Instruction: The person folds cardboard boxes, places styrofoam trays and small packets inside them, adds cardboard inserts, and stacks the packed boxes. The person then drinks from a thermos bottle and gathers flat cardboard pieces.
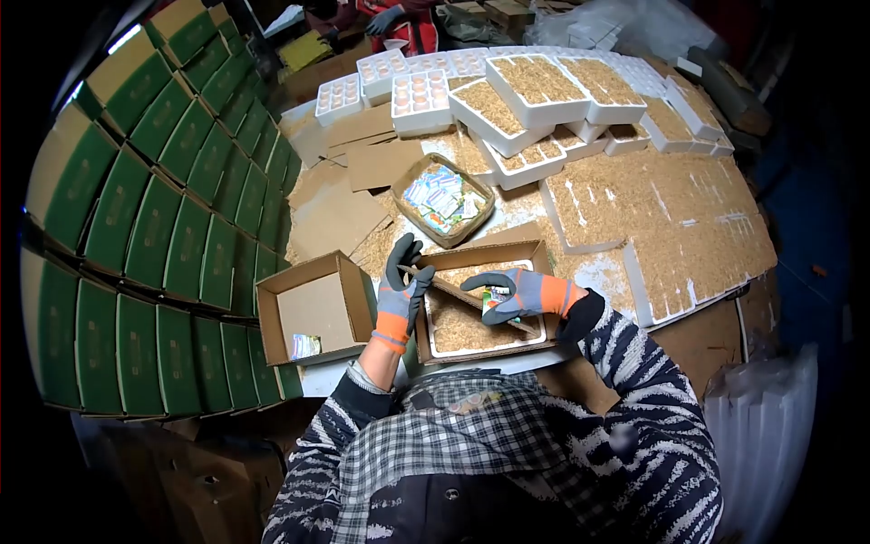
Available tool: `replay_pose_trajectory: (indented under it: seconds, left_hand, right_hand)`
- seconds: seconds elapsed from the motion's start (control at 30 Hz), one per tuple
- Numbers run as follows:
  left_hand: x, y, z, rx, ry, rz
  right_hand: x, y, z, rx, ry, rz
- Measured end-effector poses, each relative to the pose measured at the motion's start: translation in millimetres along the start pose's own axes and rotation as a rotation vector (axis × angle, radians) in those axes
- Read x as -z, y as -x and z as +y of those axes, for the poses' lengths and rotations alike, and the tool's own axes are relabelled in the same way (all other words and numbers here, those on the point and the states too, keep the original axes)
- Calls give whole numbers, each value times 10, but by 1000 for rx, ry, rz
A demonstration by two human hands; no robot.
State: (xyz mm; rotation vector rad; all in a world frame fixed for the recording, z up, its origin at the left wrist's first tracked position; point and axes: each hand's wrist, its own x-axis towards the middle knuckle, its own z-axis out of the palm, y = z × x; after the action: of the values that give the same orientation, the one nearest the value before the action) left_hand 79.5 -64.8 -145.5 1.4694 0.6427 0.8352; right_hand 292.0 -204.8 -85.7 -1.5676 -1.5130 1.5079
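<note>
My left hand (404,285), in a grey and orange glove, grips one end of a flat cardboard piece (449,288), seen nearly edge-on. That piece slants over an open cardboard box (420,337), where a white foam tray of wood shavings (471,328) lies. Over the box's right side, my gloved right hand (518,295) closes on a small printed packet (494,297). The packet is partly covered by its fingers, and I cannot tell whether this hand also touches the cardboard. Close to my left hand stands a second cardboard box (317,313) with one printed packet (306,345) inside.
Beyond the boxes sits a bin (489,218) of printed packets. Stacked foam trays of shavings (536,86) and trays with round items (421,95) fill the back. Green cartons (149,227) wall the left side. Another person's gloved hand (385,20) shows at the top.
</note>
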Motion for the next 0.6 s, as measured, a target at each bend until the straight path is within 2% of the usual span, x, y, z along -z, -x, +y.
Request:
replay_pose_trajectory:
  seconds: [0.1,0.13,0.2,0.27,0.33,0.6]
  left_hand:
    - [14,-7,-13,16,-21,-17]
    - [13,-20,-14,29,-1,-22]
    - [12,-45,-6,32,9,-40]
    - [37,-47,-6,38,18,-59]
    - [86,-61,-4,56,33,-68]
    - [202,-153,-24,120,93,-152]
  right_hand:
    - [46,-98,159,163,78,104]
    - [51,-70,119,162,77,104]
    - [85,18,-67,-19,62,-22]
    - [94,-27,-27,-4,92,-13]
    - [131,-135,166,155,20,64]
    - [169,-44,-107,49,-61,-34]
